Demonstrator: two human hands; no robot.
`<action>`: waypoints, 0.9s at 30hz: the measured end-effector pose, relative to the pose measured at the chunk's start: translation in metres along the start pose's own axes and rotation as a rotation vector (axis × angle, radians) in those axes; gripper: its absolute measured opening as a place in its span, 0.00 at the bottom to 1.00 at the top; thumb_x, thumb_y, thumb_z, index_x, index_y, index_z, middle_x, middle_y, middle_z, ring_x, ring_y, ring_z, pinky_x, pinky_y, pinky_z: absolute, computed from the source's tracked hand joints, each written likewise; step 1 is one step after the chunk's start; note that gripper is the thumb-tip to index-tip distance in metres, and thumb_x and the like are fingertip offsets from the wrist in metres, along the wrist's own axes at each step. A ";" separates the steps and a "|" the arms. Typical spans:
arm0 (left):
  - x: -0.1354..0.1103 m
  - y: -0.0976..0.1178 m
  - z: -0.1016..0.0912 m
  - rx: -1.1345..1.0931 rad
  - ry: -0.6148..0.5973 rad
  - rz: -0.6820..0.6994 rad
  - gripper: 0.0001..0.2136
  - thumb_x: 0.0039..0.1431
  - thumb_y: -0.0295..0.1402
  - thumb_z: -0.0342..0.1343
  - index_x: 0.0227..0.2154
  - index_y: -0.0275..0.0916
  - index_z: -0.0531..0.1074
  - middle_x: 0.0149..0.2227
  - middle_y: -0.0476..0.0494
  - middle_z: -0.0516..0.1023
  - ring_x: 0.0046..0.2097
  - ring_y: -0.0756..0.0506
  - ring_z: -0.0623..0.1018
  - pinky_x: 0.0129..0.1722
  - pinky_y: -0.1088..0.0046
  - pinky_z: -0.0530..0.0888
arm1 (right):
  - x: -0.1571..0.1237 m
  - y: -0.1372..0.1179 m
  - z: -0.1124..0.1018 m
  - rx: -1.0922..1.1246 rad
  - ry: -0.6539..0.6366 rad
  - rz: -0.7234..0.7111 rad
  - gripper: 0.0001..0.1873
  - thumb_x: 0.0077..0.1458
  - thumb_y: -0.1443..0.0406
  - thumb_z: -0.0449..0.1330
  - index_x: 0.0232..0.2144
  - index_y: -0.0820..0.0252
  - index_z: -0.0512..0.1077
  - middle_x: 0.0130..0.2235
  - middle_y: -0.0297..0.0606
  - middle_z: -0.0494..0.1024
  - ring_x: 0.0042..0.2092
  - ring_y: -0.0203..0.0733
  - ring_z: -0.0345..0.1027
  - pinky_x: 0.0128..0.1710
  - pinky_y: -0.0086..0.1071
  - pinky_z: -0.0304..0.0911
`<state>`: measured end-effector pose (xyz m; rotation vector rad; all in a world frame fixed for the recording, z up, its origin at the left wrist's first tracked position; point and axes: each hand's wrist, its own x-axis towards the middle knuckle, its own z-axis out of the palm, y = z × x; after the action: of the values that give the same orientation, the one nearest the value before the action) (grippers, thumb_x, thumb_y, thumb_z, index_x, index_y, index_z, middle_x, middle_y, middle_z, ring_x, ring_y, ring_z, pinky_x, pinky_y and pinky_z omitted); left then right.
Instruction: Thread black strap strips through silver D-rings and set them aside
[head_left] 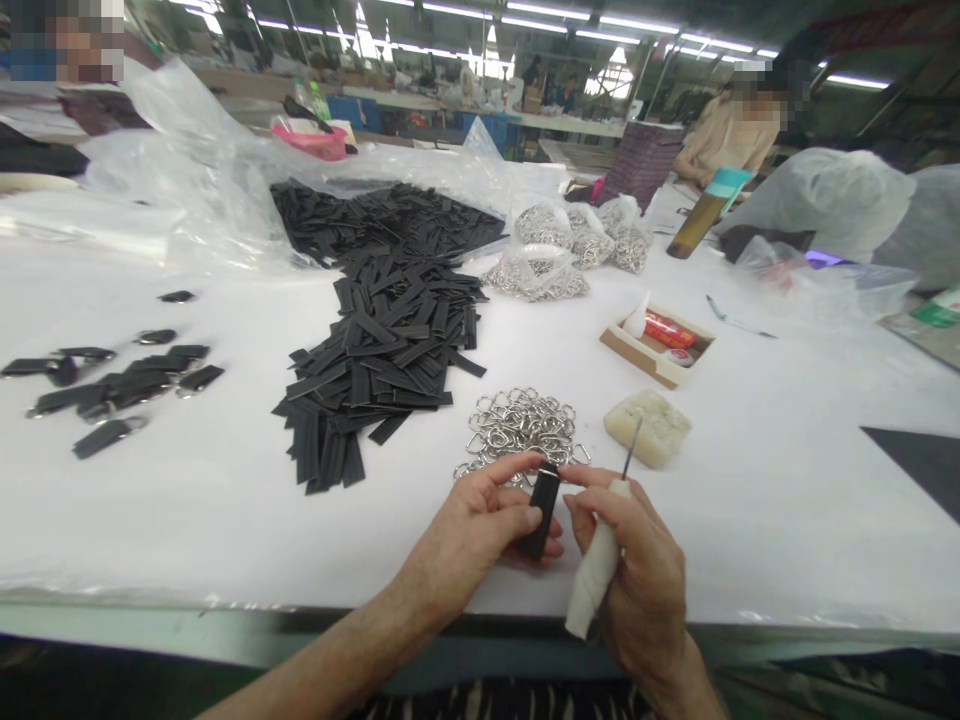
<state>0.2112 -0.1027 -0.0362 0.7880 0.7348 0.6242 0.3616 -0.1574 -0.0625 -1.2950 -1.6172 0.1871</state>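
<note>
Between its thumb and fingers, my left hand (480, 520) grips a short black strap (541, 512) upright, with a bit of metal showing at its top end. My right hand (637, 560) is closed round the pale wrapped handle of an awl (596, 575), whose thin spike points up and away. The right index fingertip touches the strap's top. Just beyond my hands lies a heap of metal D-rings (525, 425). A pile of flat black strips (382, 350) spreads to the left of the rings. A yellowish wax-like block (649, 428) sits right of them.
Several black pieces with rings (135, 385) lie at the left. Clear bags of metal rings (544, 270) stand behind, near a small open box (656, 345) holding a red tube, a pen (739, 320) and a bottle (705, 215). A person (739, 130) is at the far right.
</note>
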 end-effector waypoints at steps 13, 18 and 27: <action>0.001 0.000 0.005 -0.012 0.052 0.035 0.18 0.51 0.24 0.55 0.46 0.33 0.62 0.24 0.49 0.76 0.27 0.50 0.75 0.32 0.73 0.72 | -0.005 -0.001 0.005 0.185 -0.001 0.175 0.07 0.58 0.70 0.54 0.37 0.54 0.68 0.42 0.39 0.73 0.41 0.42 0.71 0.36 0.33 0.70; 0.002 0.000 0.005 -0.087 0.074 -0.018 0.16 0.49 0.26 0.58 0.41 0.33 0.65 0.24 0.48 0.77 0.26 0.49 0.76 0.31 0.71 0.74 | -0.004 0.000 0.002 0.189 -0.046 0.139 0.07 0.57 0.72 0.55 0.35 0.54 0.67 0.41 0.38 0.74 0.40 0.41 0.69 0.36 0.33 0.68; 0.005 0.009 0.005 -0.262 0.155 0.006 0.11 0.44 0.23 0.62 0.34 0.29 0.74 0.31 0.41 0.79 0.29 0.50 0.76 0.33 0.78 0.72 | 0.008 -0.012 -0.001 0.023 -0.168 -0.165 0.14 0.57 0.77 0.50 0.39 0.55 0.66 0.44 0.39 0.74 0.45 0.43 0.65 0.41 0.38 0.65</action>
<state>0.2165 -0.0963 -0.0285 0.5045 0.7735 0.7761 0.3555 -0.1569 -0.0495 -1.1472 -1.8503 0.2165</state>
